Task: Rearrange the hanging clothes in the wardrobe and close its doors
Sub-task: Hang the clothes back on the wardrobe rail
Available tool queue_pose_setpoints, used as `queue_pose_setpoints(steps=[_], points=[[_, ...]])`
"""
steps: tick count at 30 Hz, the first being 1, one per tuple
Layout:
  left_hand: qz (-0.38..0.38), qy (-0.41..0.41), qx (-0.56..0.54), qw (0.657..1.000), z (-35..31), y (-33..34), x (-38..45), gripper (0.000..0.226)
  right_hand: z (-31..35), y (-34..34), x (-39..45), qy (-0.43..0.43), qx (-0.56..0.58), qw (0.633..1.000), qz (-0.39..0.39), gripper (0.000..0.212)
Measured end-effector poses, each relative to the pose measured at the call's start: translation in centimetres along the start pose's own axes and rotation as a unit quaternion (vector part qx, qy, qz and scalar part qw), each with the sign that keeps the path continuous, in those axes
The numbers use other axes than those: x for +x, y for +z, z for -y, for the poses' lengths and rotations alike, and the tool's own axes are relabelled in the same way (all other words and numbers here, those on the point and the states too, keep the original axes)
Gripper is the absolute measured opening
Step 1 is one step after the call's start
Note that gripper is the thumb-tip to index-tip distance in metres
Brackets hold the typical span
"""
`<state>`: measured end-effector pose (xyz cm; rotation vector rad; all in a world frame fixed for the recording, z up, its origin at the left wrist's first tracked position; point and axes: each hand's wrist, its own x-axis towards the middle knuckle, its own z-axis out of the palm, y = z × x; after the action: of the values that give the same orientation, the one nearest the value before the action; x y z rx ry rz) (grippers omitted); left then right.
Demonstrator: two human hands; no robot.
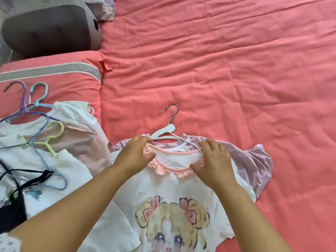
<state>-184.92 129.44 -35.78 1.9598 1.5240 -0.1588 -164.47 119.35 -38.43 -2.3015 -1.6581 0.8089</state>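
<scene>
A: Where is the white T-shirt (163,206) right now?

B: Flat on the pink bed cover (218,70), cartoon print up, lying on top of a lilac garment (254,160). Its long axis runs from the person toward the far side of the bed, collar pointing away.

A: And the hands?

B: The left hand (135,155) pinches the ruffled pink collar (169,169) at its left end, fingers curled over the edge. The right hand (216,160) does likewise at the right end, though whether its thumb is tucked under the fabric I cannot tell.

A: The hanger?

B: The white hanger (163,132) lies just beyond the collar, its bar crosswise between both hands, metal hook aimed away and slightly right. The left fingertips are nearest its left arm.

A: Anything else about?

B: A pile of clothes (54,142) with coloured hangers sits to the left, near a pillow (54,77).
</scene>
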Motion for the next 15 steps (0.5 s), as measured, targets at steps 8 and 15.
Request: queue_pose_setpoints(steps=[8,15], points=[[0.027,-0.022,0.139,0.99,2.9,2.5,4.2,0.079,-1.4,2.8,3.1,0.033,-0.052,0.997,0.045,0.089],[-0.019,0.009,0.193,0.981,3.3,3.1,5.3,0.056,-1.9,4.5,3.6,0.012,-0.082,0.992,-0.093,0.05]])
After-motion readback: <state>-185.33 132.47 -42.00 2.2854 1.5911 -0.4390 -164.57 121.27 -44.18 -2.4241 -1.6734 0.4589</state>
